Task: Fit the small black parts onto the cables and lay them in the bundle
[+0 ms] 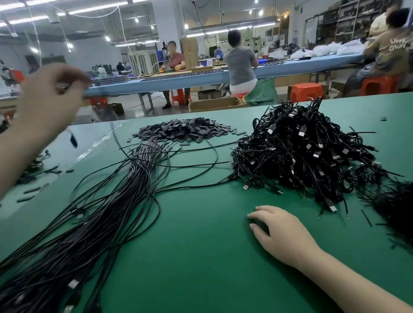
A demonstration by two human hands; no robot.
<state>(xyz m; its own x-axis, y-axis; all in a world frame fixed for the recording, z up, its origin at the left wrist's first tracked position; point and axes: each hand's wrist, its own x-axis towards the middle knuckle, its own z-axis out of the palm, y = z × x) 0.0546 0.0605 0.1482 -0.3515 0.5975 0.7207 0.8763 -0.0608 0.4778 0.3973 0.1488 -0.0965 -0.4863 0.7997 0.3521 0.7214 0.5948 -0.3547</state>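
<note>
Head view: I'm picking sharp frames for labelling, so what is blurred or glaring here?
Head view: the raised left hand and the cable hanging from it are motion-blurred; the right hand and tangled pile are sharp; glare streaks the table; straight lines bow at the edges.

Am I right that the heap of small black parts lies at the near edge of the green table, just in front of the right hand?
Not quite: the head view shows the heap of small black parts at the far edge of the green table, well beyond the right hand.
</note>
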